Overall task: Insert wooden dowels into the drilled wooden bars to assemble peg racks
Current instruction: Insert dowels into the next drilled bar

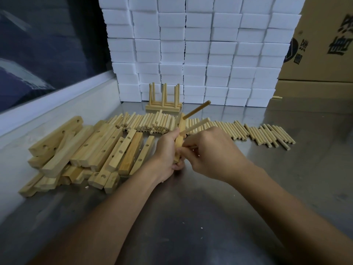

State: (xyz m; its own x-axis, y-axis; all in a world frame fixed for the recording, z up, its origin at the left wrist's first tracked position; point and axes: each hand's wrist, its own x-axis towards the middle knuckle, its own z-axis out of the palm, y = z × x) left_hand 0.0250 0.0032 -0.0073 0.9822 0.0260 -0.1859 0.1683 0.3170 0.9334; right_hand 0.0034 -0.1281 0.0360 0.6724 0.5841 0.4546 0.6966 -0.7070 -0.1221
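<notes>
My left hand (165,150) grips a drilled wooden bar (181,134), held on end above the steel table. Two dowels stick out of the bar toward the upper right: the top one (197,109) and a second (196,126) below it. My right hand (212,153) pinches a third dowel (193,147) at the bar's lower part; most of this dowel is hidden by my fingers. Loose dowels (156,123) lie in a row behind my hands, reaching right (267,133). A pile of drilled bars (91,152) lies to the left.
Finished peg racks (163,104) stand stacked at the back against a wall of white foam blocks (198,50). Cardboard boxes (322,44) are at the far right. A window ledge (57,108) borders the steel table (191,207) on the left.
</notes>
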